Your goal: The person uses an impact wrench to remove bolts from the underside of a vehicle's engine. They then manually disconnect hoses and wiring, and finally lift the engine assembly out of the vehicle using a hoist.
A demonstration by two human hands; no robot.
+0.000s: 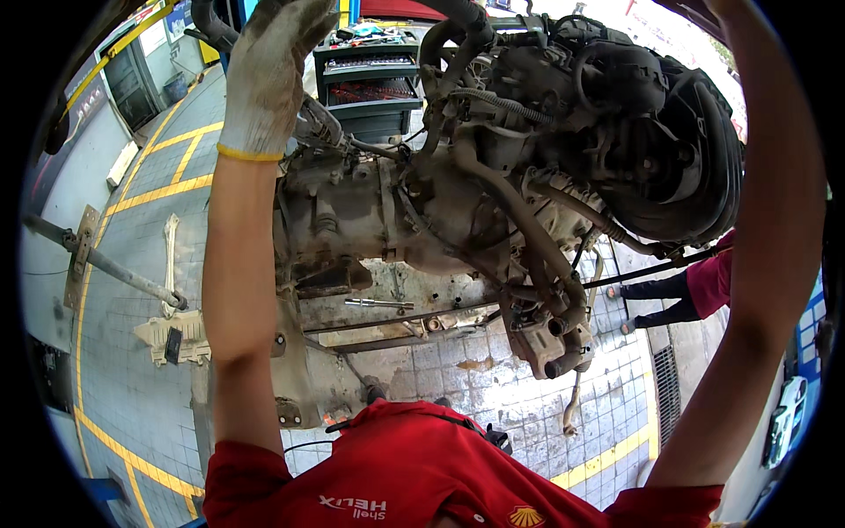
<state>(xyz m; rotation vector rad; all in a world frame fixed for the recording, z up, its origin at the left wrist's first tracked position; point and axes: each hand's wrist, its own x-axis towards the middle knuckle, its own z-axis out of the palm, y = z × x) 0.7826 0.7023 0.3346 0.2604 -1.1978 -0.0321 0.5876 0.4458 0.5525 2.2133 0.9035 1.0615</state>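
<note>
My left hand (268, 75) wears a pale, dirty work glove with a yellow cuff and reaches up to the upper edge of the picture. Its fingertips are cut off there, so I cannot see what they touch. My right forearm (779, 176) is bare and rises along the right side; that hand lies beyond the upper edge. Below and between my arms is a large, grimy engine (616, 97), joined to a gearbox (339, 207) on its left. A thick, dark hose (515, 207) runs down across it.
A metal stand (440, 321) is under the gearbox, with a chrome bar-shaped tool (378, 303) lying on it. Behind stands a dark tool cart (370, 84). Another person (695, 290) is at the right. A beige plate-like part (172, 339) lies on the tiled floor.
</note>
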